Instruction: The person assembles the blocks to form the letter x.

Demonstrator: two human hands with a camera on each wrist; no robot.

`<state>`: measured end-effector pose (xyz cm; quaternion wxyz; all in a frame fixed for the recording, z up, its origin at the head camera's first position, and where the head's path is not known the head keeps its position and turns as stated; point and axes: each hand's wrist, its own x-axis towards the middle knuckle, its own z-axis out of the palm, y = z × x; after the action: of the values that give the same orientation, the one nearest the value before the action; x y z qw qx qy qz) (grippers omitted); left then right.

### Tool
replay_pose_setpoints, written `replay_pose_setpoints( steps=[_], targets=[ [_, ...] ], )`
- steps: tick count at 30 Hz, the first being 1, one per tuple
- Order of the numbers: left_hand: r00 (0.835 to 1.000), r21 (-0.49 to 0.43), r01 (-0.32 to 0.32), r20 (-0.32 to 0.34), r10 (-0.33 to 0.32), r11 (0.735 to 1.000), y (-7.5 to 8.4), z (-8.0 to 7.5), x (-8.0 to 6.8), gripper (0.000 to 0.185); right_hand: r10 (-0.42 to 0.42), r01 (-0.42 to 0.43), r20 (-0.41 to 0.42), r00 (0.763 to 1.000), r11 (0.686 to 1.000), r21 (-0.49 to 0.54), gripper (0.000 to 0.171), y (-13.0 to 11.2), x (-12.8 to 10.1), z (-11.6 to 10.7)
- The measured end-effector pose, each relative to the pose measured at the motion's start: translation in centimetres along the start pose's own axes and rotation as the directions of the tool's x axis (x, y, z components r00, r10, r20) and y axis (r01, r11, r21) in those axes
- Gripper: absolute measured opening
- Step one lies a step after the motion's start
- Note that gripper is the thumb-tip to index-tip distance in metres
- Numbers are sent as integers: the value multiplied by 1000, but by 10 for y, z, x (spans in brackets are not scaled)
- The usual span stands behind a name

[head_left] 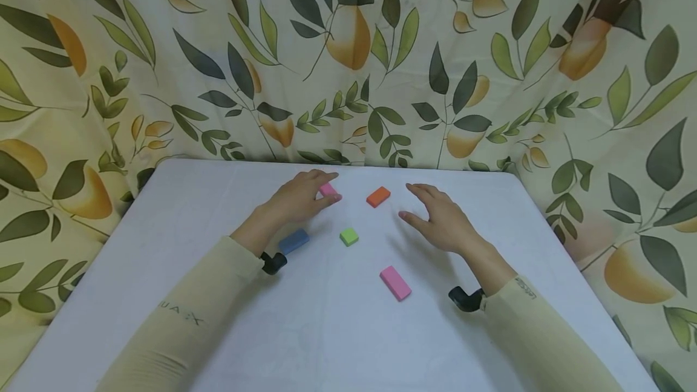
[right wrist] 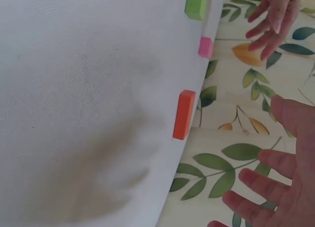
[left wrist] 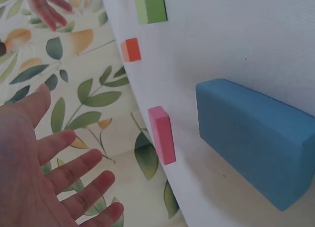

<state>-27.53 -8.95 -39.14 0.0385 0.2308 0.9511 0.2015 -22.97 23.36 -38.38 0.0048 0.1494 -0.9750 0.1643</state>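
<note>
My left hand [head_left: 321,186] hovers open at the far middle of the white table [head_left: 163,228], its fingers spread around a small pink block [head_left: 328,190] without gripping it. In the left wrist view the palm [left wrist: 34,173] stays apart from that pink block [left wrist: 162,134]. An orange block [head_left: 378,196] lies between my two hands. Just right of it, my right hand [head_left: 419,204] is open with relaxed fingers and holds nothing. The right wrist view has the orange block [right wrist: 184,113] a short way from my fingers [right wrist: 275,187].
A blue block [head_left: 294,241] lies by my left wrist, a green cube [head_left: 349,236] at the centre, and a longer pink block [head_left: 395,282] nearer me. A leaf-patterned cloth [head_left: 348,65] hangs behind and around the table.
</note>
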Motion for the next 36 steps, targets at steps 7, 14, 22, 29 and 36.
replay_pose_setpoints(
  steps=[7, 14, 22, 29, 36],
  targets=[
    [1000, -22, 9, 9, -9, 1000, 4, 1, -3, 67, 10, -10, -2, 1000, 1000, 14, 73, 2, -5, 1],
    [1000, -63, -5, 4, 5, 998, 6, 4, -3, 65, 9, -9, 12, 1000, 1000, 29, 75, 4, -11, 2],
    [1000, -65, -17, 19, 18, 998, 7, 8, -1, 66, 23, -23, 5, 1000, 999, 45, 73, 4, -15, 2],
    [999, -86, -16, 38, 19, 996, 6, 12, -2, 63, 16, -16, 10, 1000, 998, 56, 73, 2, -19, 5],
    [999, -104, -28, 42, 33, 994, 6, 15, -4, 62, 20, -21, 22, 1000, 997, 71, 74, 0, -22, 7]
  ],
)
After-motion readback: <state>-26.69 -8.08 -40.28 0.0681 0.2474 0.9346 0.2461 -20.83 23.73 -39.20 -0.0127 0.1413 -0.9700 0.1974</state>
